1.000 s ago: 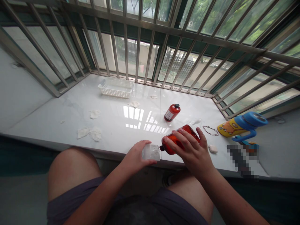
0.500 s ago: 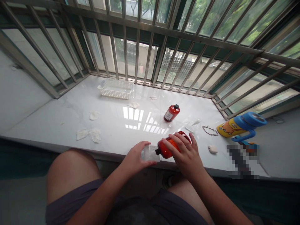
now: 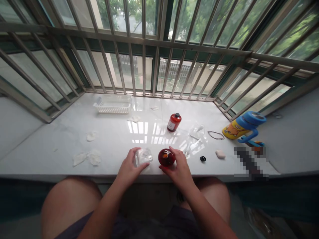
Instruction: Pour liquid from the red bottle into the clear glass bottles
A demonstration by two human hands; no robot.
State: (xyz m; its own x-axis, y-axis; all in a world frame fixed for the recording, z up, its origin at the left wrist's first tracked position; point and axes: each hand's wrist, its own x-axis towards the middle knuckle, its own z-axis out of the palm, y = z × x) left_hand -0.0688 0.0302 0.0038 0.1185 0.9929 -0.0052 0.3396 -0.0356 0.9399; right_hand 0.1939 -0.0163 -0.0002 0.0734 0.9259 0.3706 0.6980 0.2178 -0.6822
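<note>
My left hand (image 3: 132,166) is wrapped around a small clear square container (image 3: 144,156) near the counter's front edge. Just to its right, my right hand (image 3: 178,166) grips a red bottle (image 3: 165,157), whose round dark-red end faces the camera with an orange patch in it. The bottle and the container stand apart by a small gap. A small black cap (image 3: 203,159) lies on the counter right of my right hand. Farther back stands a second red bottle (image 3: 174,122) with a white label and a black cap.
On the white counter (image 3: 112,142) are a white basket (image 3: 113,105), crumpled tissues (image 3: 94,157), clear plastic pieces (image 3: 195,136), a thin cord loop (image 3: 215,135), a pale pinkish lump (image 3: 220,154) and a blue-and-yellow water bottle (image 3: 243,124). Metal window bars (image 3: 144,66) rise behind.
The red bottle has gone from tilted, with its black neck at the container's mouth, to held apart on the right. The container has shifted left. The black cap now shows. The camera view has shifted.
</note>
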